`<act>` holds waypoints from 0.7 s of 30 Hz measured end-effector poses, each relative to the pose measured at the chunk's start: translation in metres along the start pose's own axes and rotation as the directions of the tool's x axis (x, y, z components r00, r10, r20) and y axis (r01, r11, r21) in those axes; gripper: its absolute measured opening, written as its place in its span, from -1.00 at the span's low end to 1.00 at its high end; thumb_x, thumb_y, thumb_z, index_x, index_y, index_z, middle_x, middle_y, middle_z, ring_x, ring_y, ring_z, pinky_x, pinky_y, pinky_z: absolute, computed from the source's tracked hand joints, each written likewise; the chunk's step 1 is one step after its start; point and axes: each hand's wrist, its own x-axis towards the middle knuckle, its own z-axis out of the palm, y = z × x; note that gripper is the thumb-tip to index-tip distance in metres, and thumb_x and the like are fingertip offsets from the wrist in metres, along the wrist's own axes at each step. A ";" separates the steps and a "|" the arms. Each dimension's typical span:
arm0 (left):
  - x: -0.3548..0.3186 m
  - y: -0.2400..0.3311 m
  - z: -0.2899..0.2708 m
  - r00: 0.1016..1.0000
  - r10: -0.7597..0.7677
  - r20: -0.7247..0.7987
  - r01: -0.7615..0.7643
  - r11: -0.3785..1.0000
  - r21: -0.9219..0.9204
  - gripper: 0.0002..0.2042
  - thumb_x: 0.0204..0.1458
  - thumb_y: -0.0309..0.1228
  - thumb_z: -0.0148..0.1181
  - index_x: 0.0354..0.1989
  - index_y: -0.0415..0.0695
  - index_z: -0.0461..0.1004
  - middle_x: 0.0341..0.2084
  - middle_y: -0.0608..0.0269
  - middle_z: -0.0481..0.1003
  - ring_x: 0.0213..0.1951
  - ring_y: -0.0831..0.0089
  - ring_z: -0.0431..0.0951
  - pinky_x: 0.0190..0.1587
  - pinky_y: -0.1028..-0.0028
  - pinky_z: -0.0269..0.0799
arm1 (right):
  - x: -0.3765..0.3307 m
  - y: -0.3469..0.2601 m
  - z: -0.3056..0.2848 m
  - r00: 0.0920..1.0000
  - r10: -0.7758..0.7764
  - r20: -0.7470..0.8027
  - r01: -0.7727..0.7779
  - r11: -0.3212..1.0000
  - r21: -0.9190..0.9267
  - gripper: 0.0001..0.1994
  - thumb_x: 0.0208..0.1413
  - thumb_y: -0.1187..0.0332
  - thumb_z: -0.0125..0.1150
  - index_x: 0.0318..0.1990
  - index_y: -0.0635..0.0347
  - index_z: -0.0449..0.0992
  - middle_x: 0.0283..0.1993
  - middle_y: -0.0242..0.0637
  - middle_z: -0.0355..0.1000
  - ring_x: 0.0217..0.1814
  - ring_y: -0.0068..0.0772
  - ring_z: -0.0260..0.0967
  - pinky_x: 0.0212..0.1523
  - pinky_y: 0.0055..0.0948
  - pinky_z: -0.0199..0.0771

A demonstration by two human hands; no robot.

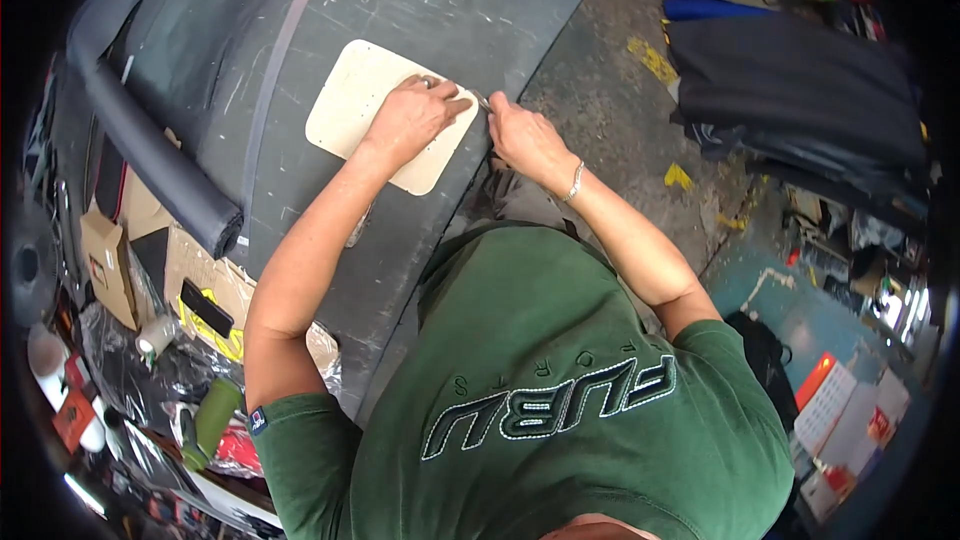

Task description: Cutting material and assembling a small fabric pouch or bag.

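Note:
A cream-coloured board with rounded corners and small holes point(345, 90) lies flat on the dark grey worktable. On top of it rests my left hand point(415, 115), fingers stretched toward the board's right edge and pressing on its surface. Just beyond that edge, my right hand point(525, 140) is closed around a thin, metallic-looking tool point(482, 99). The tool's tip is at or very near the board's right corner; most of it is hidden in my fingers, so its kind cannot be made out.
The scratched worktable point(420, 0) has a grey strip point(268, 90) across it. Left of me lie a dark roll of material point(165, 160), a phone point(206, 310), cardboard point(110, 275) and a green bottle point(212, 420). Dark fabric point(790, 80) is piled at the right.

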 end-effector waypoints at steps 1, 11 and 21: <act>-0.001 0.000 0.002 0.996 0.062 -0.061 -0.064 0.997 -0.038 -0.70 0.12 -0.25 0.20 0.04 0.15 0.58 -0.10 0.42 0.55 -0.08 0.34 0.59 0.08 0.36 0.47 | -0.002 -0.004 0.004 0.996 0.092 0.014 -0.092 0.995 -0.048 -0.84 0.32 0.36 -0.08 -0.10 0.27 0.25 -0.24 0.22 0.50 -0.21 0.34 0.50 -0.13 0.16 0.48; -0.006 -0.006 0.011 0.982 0.105 -0.155 -0.110 0.994 -0.022 -0.65 0.09 -0.29 0.22 0.08 0.16 0.53 -0.15 0.35 0.53 -0.15 0.30 0.61 0.06 0.32 0.48 | -0.004 -0.007 0.009 0.994 0.085 -0.071 -0.100 0.965 -0.242 -0.85 0.31 0.35 -0.07 -0.06 0.18 0.29 -0.16 0.06 0.51 -0.19 0.21 0.54 -0.18 0.11 0.54; -0.007 -0.003 0.009 0.999 0.040 -0.035 -0.044 0.993 -0.106 -0.66 0.15 -0.30 0.19 0.13 0.18 0.51 -0.08 0.34 0.49 -0.07 0.24 0.58 0.03 0.11 0.47 | -0.002 -0.011 0.005 0.992 0.129 -0.004 -0.125 0.950 -0.287 -0.85 0.34 0.31 -0.05 -0.08 0.16 0.26 -0.15 0.02 0.50 -0.13 0.17 0.52 -0.14 0.06 0.52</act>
